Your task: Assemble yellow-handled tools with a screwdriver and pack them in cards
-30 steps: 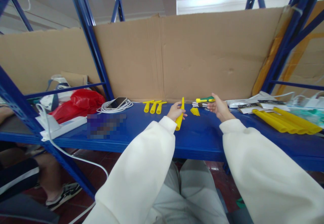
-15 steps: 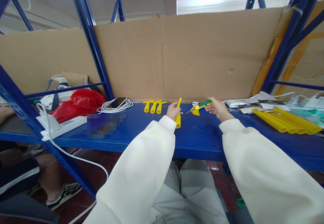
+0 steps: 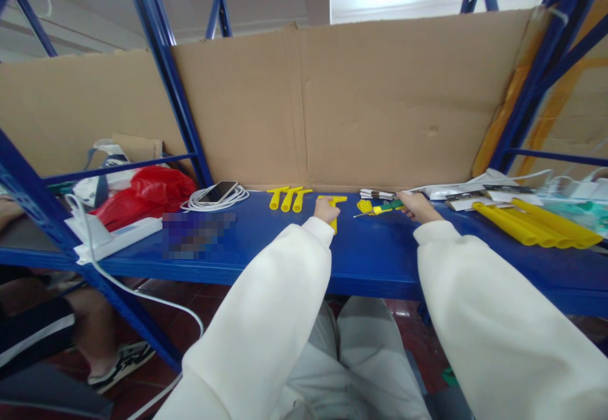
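My left hand (image 3: 325,211) is closed around a yellow T-shaped plastic handle (image 3: 339,199), held just over or on the blue shelf with its crosspiece toward the back. In my right hand (image 3: 415,207) is a screwdriver (image 3: 388,206) with a green and yellow grip, lying low along the shelf and its thin shaft pointing left. Close to the shaft are small yellow pieces (image 3: 365,206). Behind the screwdriver lie black and white strips (image 3: 376,194). Left of my left hand, three similar yellow T-shaped handles (image 3: 287,199) stand in a row.
Several yellow tubes (image 3: 536,225) and flat packets (image 3: 494,197) lie at the right. A phone (image 3: 218,192) rests on a coiled white cable (image 3: 192,203) at the left, near a red bag (image 3: 147,192) and a white power strip (image 3: 118,241). Cardboard (image 3: 380,103) closes the back.
The yellow handle in my left hand has turned from upright to a T lying toward the back. My right hand has lowered the screwdriver to the shelf and shifted slightly right.
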`<state>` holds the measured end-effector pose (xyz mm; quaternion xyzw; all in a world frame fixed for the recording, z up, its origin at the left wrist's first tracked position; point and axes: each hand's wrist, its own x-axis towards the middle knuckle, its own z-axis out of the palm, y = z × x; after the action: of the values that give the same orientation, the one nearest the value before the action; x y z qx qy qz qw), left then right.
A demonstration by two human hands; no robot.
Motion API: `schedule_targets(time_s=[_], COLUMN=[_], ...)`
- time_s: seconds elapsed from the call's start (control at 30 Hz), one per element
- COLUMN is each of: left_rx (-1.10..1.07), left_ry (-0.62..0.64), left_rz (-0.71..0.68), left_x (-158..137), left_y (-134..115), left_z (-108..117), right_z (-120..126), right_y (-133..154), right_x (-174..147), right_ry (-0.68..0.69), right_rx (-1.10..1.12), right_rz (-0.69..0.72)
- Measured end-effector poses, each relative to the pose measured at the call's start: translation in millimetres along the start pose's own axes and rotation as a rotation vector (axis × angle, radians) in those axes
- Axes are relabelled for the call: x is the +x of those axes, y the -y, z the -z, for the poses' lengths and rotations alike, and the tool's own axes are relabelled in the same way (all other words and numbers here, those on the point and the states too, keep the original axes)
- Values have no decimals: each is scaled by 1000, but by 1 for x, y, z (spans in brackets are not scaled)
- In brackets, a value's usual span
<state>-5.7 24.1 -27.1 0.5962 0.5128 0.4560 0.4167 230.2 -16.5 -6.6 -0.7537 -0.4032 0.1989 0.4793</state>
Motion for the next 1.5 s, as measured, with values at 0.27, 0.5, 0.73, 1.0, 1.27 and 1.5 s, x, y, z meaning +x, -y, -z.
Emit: schedule_targets(time_s=[0.27, 0.5, 0.73, 1.0, 1.27, 1.5], left_rx=[403, 346, 304, 263, 275, 288], left_ry=[-66, -66, -46, -51, -50, -41], left_rz=[-73, -57, -67, -84, -87, -80], left_x=[-4, -1, -1, -4, -6, -4], left_y=[-3, 1, -3, -7, -10, -9], left_z=[-3, -5, -2, -1, 0, 0], right_z=[11, 8, -4, -22, -25, -22], right_y=[1, 4, 0, 0, 3, 5], right_x=[-4, -9, -1, 18, 23, 26], right_ry=[19, -65, 35, 176, 205, 171], right_rx=[-621, -740, -791, -826, -810, -842], right_rz=[-2, 61, 317, 276, 295, 302])
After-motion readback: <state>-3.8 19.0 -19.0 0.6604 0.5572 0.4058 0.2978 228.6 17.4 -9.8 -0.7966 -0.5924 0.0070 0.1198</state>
